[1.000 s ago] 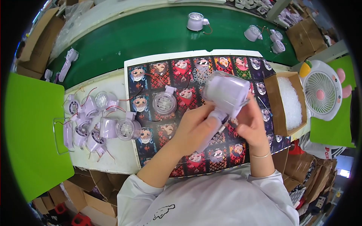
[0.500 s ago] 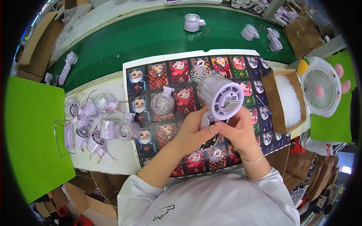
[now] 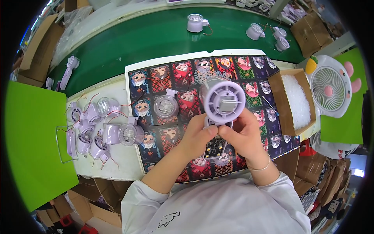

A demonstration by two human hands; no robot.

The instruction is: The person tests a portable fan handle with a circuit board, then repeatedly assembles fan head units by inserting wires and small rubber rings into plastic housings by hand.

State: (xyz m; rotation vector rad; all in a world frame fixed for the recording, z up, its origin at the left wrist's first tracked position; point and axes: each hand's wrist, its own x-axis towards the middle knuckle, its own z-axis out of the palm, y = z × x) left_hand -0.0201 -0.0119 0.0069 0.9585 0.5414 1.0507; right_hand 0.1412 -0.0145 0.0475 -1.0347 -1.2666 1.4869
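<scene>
Between both my hands is a lilac handheld fan [image 3: 224, 87], its round, spoked end turned up toward me with a grey square block in the middle. My left hand [image 3: 196, 136] closes on the left side of its neck, thumb on top. On the other side my right hand [image 3: 246, 134] grips it, thumb near the left one. Below the thumbs shows a dark circuit board [image 3: 214, 147] in a clear or pale frame; my fingers hide how it joins the fan. A similar lilac fan head [image 3: 166, 106] with a clear cover lies left of my hands on the printed sheet [image 3: 149, 139].
Several lilac fan heads with red wires [image 3: 111, 133] crowd the table at left. A cardboard box of clear small pieces [image 3: 295, 102] and a white fan [image 3: 329, 89] stand at right. Beyond runs a green conveyor belt [image 3: 156, 35] carrying more fan parts.
The held fan has turned to face me more squarely and shifted slightly left. More of the circuit board shows below my thumbs. Both hands keep their grip.
</scene>
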